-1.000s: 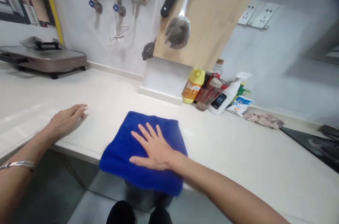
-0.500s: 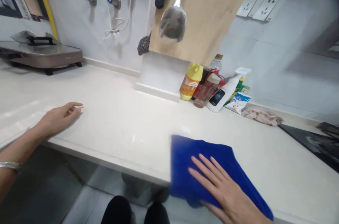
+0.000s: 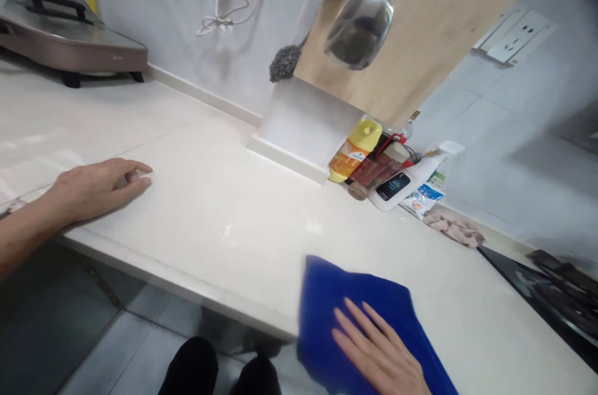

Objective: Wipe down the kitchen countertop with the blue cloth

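Observation:
My right hand point(image 3: 378, 348) lies flat on a blue cloth point(image 3: 355, 286), fingers stretched out and pressing it from above. The cloth is spread on the white countertop point(image 3: 210, 195), and part of it hangs over the front edge. Over on the left, my left hand point(image 3: 100, 189) rests on the counter near that same edge. Its fingers are loosely bent, with a gap between thumb and index finger, and it holds nothing.
An electric griddle point(image 3: 93, 49) stands back left. Against the wall are a yellow bottle point(image 3: 355, 152), a white spray bottle point(image 3: 397, 186) and a crumpled rag point(image 3: 453, 227). A black stove point(image 3: 551, 301) is at right. A spatula point(image 3: 362, 27) hangs before a wooden board point(image 3: 434, 21).
The view has tilted and shifted, so the wall items sit differently in the picture. My right hand still lies flat on the blue cloth, and my left hand still rests on the counter.

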